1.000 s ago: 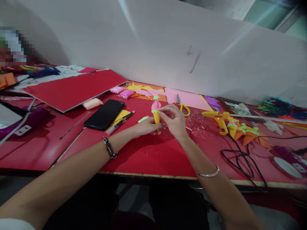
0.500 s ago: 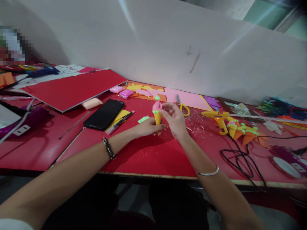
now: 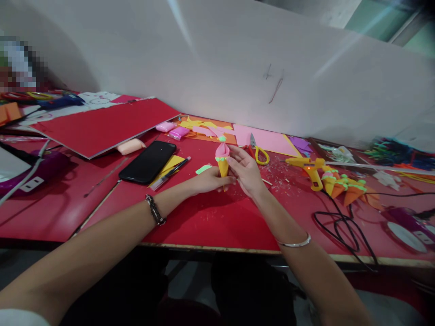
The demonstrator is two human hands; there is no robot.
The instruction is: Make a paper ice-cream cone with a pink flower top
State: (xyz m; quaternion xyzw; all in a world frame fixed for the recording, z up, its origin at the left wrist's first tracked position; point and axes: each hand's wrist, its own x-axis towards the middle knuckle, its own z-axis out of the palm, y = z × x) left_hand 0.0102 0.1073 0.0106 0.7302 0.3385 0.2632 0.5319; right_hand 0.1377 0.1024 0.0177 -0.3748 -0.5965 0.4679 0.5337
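A small craft ice cream cone (image 3: 223, 168) stands upright between my hands: yellow cone, pink swirl on top, light green beads round the rim and a green ball at the tip. My left hand (image 3: 211, 179) is closed round the lower part of the cone. From the right side, the fingertips of my right hand (image 3: 246, 170) press on it at the green-beaded rim and the pink top. A light green piece (image 3: 204, 169) lies on the red table (image 3: 217, 226) just behind my left hand.
Scissors (image 3: 260, 155) with a yellow handle and a yellow glue gun (image 3: 308, 170) lie to the right. Several finished cones (image 3: 353, 194) sit beside the gun, near its black cord (image 3: 336, 222). At left are a black phone (image 3: 148, 162), a pen (image 3: 171, 173) and a red board (image 3: 108, 127).
My right hand has shifted slightly down along the cone, and its fingers have moved a little. The cone and my left hand have barely moved.
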